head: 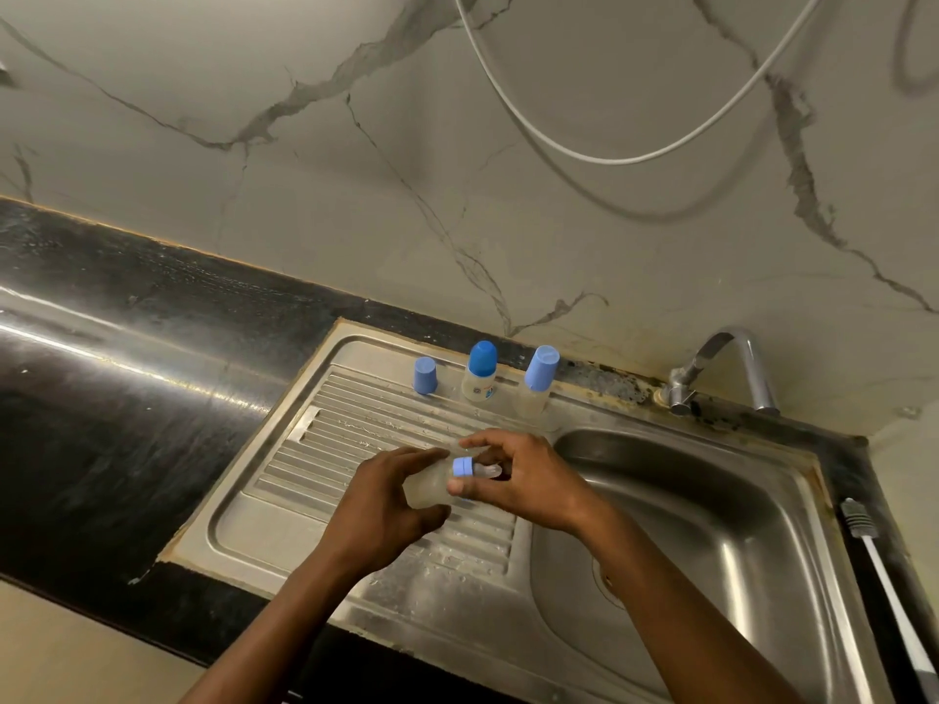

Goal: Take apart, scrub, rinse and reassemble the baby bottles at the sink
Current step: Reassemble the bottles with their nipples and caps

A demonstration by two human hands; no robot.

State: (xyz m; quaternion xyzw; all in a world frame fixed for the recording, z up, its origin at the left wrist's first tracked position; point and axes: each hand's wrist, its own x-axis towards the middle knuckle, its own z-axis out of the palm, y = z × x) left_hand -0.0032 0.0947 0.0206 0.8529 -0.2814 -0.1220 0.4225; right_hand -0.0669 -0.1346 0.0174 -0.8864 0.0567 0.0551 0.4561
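Fingers of the left hand curl round the body of a clear bottle, thumb on the near side and fingertips over the top, holding it on its side above the ribbed draining board. The right hand meets it from the other end: its thumb and forefinger pinch the blue collar at the bottle's neck, and the other fingers arch loosely above. A pale teat sticks out of the collar toward the right palm. Both hands hang just left of the sink basin.

At the back edge of the draining board three things stand in a row, well apart from the hands. A loose blue cap is on the left. A capped bottle with a darker blue top is in the middle. A second capped bottle stands on the right, leaning in this wide view, its top a lighter blue. The tap curves over the far rim of the basin. A bottle brush with a white handle lies on the black counter just right of the basin. A white cable loops across the marbled wall above.
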